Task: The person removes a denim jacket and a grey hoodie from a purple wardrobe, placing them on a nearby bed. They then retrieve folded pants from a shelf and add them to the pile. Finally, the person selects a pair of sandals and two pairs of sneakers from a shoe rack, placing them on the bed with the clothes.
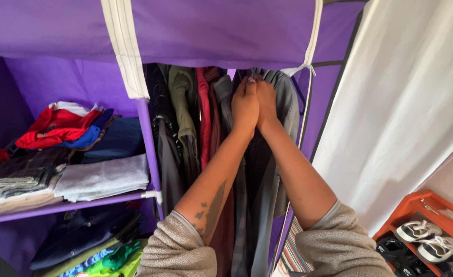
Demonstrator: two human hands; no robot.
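Overhead, left hand [245, 105] and right hand [266, 100], pressed together, pinch the grey garment [283, 133], which hangs vertically at far right.

Daylight, soft and diffuse, enters from the right. The white curtain [406, 102] is the brightest area; its upper folds are near overexposure, though detail holds. The purple wardrobe cover [226, 25] along the top is evenly lit, with no glare. The far left wardrobe interior falls into deep shadow, as do the lower shelf [62, 208] area and the gaps between the hanging clothes [185, 118]. Both forearms catch light on their upper surfaces and are shaded beneath. Focus is sharp at centre, with slight softness on the near sleeves at the bottom edge. Mild wide-angle bowing shows at the frame edges. Colours saturated, no motion blur seen.
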